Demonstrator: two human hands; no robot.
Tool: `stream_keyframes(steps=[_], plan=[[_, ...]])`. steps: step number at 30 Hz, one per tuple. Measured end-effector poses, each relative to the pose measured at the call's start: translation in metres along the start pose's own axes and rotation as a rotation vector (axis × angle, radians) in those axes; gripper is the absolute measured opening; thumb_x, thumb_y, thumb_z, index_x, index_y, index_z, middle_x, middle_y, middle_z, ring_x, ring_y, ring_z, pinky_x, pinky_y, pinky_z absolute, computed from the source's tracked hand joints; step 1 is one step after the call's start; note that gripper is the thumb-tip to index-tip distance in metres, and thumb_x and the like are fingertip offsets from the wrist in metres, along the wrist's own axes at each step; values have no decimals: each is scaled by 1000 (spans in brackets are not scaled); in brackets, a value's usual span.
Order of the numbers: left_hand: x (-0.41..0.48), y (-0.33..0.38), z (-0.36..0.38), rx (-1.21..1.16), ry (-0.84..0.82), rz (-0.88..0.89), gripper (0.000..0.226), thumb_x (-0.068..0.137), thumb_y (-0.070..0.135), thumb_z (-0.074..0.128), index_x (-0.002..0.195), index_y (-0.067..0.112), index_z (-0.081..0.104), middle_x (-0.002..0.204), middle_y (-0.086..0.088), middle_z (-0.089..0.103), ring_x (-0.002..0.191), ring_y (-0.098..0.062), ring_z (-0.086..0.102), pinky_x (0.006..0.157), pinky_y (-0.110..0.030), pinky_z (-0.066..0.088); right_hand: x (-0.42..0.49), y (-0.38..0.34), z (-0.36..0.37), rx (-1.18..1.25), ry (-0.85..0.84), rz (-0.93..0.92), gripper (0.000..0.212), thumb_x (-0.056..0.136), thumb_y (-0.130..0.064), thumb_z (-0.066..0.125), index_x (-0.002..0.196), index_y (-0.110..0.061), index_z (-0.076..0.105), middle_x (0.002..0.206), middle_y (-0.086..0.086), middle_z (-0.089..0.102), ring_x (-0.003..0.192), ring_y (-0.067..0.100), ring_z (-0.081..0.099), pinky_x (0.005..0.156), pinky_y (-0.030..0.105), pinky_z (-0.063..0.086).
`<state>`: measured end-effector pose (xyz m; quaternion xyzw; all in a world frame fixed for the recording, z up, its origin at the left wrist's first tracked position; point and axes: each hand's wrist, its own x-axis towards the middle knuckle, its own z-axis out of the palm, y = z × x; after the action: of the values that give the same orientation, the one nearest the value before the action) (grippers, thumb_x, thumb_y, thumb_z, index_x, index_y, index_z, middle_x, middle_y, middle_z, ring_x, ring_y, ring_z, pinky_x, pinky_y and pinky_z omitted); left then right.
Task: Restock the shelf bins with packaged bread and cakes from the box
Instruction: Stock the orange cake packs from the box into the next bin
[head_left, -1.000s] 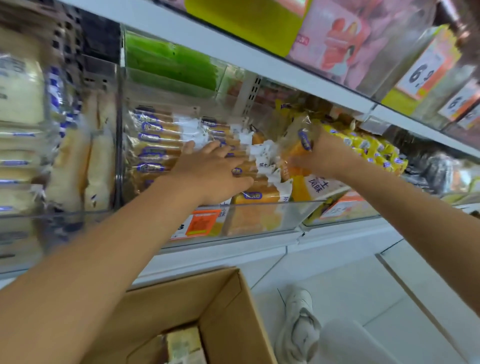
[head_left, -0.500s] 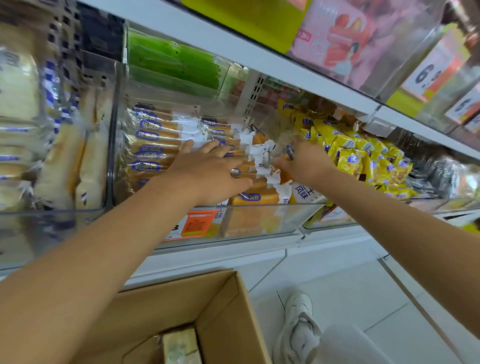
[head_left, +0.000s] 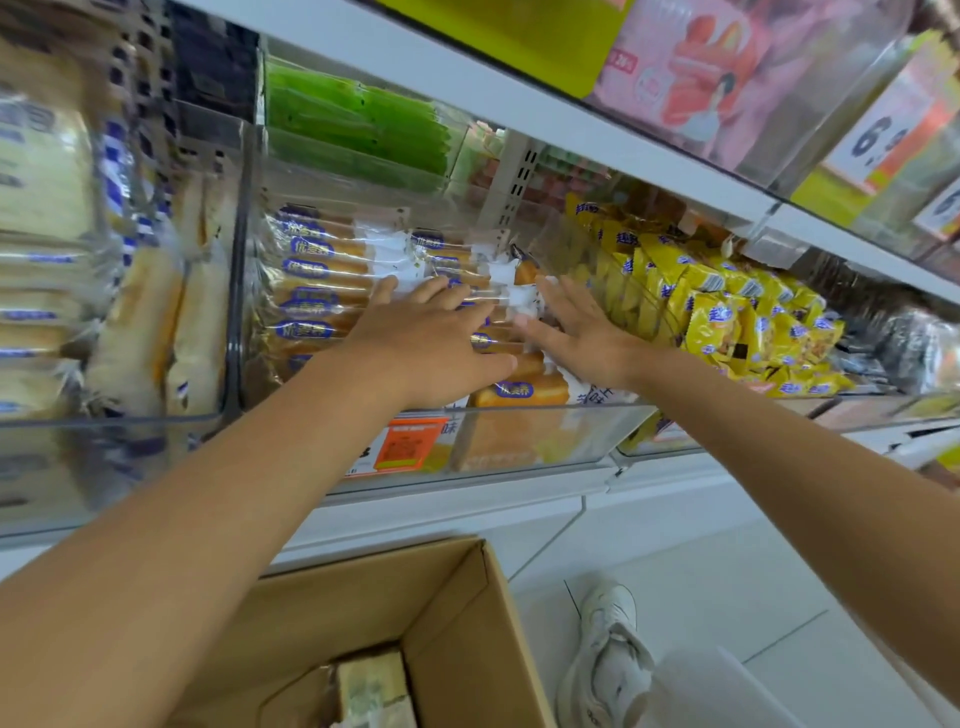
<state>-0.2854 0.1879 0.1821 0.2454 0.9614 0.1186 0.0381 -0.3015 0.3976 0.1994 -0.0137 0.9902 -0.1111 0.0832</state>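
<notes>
The left hand (head_left: 431, 338) and right hand (head_left: 582, 332) press flat, fingers straight, gripping nothing, on the bread packs (head_left: 317, 270) in the clear bin (head_left: 582, 431); the cardboard box (head_left: 457, 613) sits at six o'clock below them.

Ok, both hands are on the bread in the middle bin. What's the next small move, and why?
Probably draw the left hand back down to the box for another pack. It and the right hand lie flat, fingers straight, on the bread packs in the clear bin, holding nothing, so that row looks settled, and a wrapped pack shows in the box.
</notes>
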Motion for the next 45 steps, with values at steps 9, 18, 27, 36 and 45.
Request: stream_keyframes(steps=[9, 18, 27, 36, 45], plan=[[3, 1, -3, -14, -53, -30, 83, 91, 74, 29, 158, 29, 10, 165, 7, -7, 151, -13, -16, 121, -51, -8, 13, 3, 12, -27, 8, 9, 88, 90, -71, 35, 154, -31, -11, 163, -2, -17, 147, 16, -23, 120, 42, -8], [-43, 9, -14, -103, 106, -91, 65, 96, 62, 41, 149, 24, 41, 160, -5, 29, 147, -22, 24, 119, -44, 22, -6, -20, -4, -280, 23, -44, 72, 94, -70, 18, 154, -30, 20, 164, -2, 7, 151, 23, -2, 118, 50, 3], [-195, 5, 31, -391, 479, -356, 5, 89, 28, 60, 94, 29, 60, 81, 13, 61, 80, -13, 60, 72, -30, 50, -139, -81, 92, 276, 479, -406, 19, 94, -26, 56, 105, -13, 64, 131, 6, 50, 95, 21, 56, 74, 32, 46], [-309, -73, 203, -546, 30, -842, 15, 94, 27, 59, 106, 25, 66, 103, 7, 68, 92, -14, 64, 82, -34, 54, -178, -58, 300, 189, -147, -288, 36, 94, -15, 51, 129, -16, 59, 151, -1, 35, 126, 16, 49, 102, 27, 40], [-320, -102, 298, -793, -106, -937, 10, 92, 11, 62, 98, 19, 65, 103, -6, 68, 95, -23, 64, 87, -41, 53, -129, -2, 455, 100, -508, 105, 89, 86, -41, 69, 156, -27, 16, 163, 1, 11, 149, 26, 9, 118, 41, 19]])
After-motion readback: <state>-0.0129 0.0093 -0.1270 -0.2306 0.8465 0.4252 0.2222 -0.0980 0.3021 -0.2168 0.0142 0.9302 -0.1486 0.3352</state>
